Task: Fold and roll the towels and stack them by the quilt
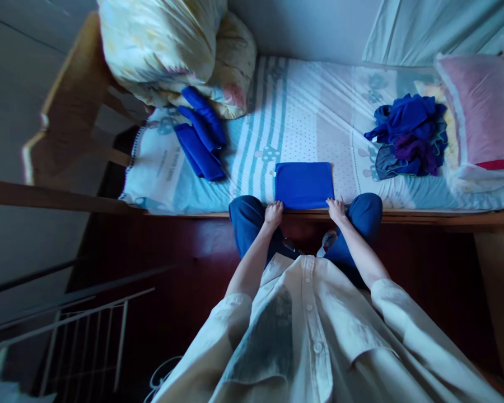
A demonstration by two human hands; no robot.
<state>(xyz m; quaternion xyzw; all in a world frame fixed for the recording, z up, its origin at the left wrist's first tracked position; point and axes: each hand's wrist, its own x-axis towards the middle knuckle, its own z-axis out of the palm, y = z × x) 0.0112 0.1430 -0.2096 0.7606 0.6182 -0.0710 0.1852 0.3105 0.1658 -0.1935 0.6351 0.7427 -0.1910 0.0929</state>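
Note:
A blue cloth lies flat as a rectangle on the front edge of the bed, with a small white tag at its left side. My left hand is closed on its near left corner. At the near right corner, my right hand pinches the cloth, one finger slightly raised. Several rolled or folded blue cloths rest farther left on the bed. To the right sits a crumpled pile of blue, purple and grey cloths.
A patterned sheet covers the bed. At its head end is a pink pillow; a bulky yellow quilt is heaped at the back left. The wooden bed frame rises at left, and a white metal rack stands lower left.

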